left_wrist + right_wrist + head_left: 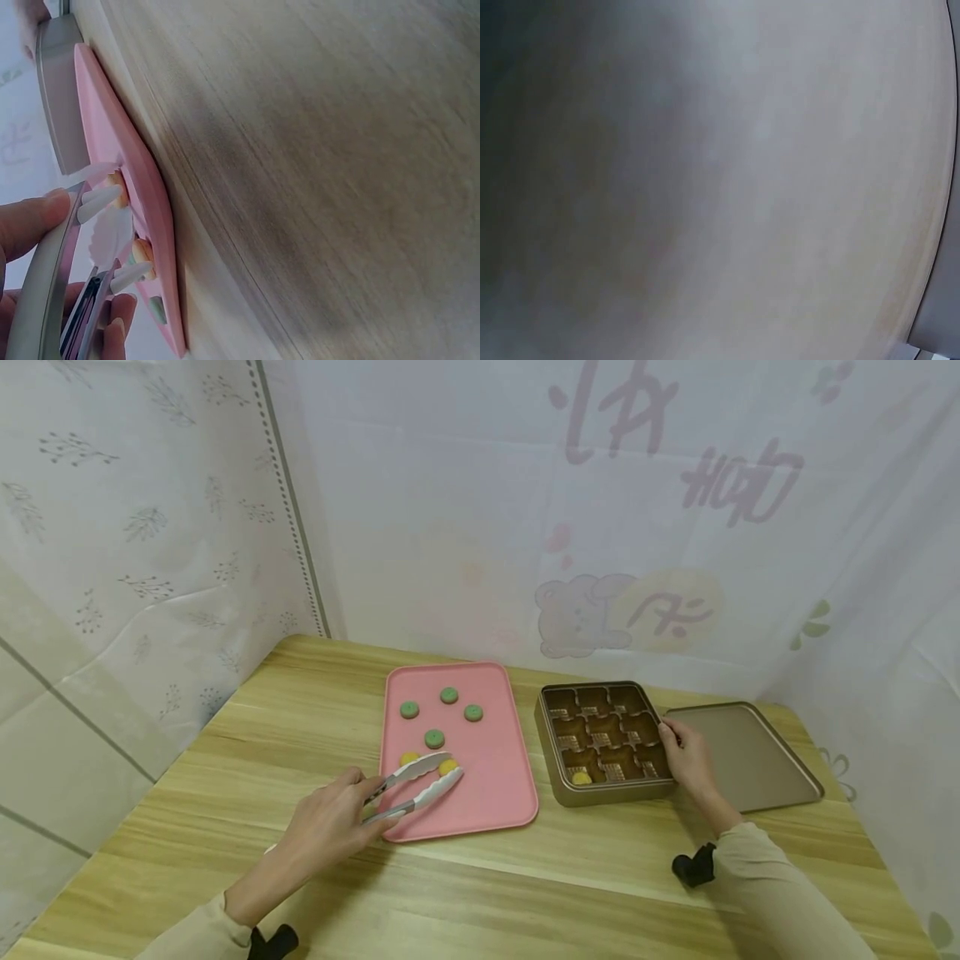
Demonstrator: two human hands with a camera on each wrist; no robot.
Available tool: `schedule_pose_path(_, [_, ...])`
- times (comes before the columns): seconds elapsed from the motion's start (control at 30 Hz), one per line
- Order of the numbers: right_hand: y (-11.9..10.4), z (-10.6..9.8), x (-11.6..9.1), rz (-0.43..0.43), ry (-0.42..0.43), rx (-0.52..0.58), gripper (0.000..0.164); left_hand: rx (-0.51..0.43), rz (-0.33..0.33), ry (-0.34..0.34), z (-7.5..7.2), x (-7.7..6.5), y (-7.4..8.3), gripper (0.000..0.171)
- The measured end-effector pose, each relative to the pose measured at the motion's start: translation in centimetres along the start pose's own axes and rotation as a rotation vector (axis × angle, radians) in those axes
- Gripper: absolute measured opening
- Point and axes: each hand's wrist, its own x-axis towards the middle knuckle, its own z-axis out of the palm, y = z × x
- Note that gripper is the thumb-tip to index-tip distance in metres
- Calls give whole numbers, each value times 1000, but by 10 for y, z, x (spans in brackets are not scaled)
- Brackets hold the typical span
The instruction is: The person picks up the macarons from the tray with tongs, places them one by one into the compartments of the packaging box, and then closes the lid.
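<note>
My left hand [322, 823] holds a pair of tongs [437, 788] with white scalloped tips, thumb on one arm and fingers on the other in the left wrist view. The tongs are spread over the pink tray [487, 797], their tips on either side of a yellow macaron [447, 767]. Another yellow macaron [408, 758] lies just beyond the far tip. Several green macarons [434, 739] sit farther back. My right hand [690, 760] grips the right wall of a bronze tin [611, 794], thumb at the rim, other fingers mostly hidden.
The tin has a brown compartment insert [603, 727]; a yellow macaron [581, 777] lies in its front left compartment. A flat bronze lid [757, 760] rests right of the tin. White printed cloth [450, 527] hangs behind the wooden table [480, 902].
</note>
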Motion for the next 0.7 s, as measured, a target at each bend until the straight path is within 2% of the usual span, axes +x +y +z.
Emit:
schedule_pose_path(0.27, [1, 0, 0, 1, -9, 8, 39, 12, 5, -4, -1, 1, 0, 44])
schedule_pose_path(0.5, [2, 1, 0, -2, -5, 10, 39, 16, 11, 11, -2, 0, 0, 51])
schedule_pose_path(0.7, [2, 1, 0, 3, -9, 17, 40, 25, -7, -5, -6, -3, 0, 54])
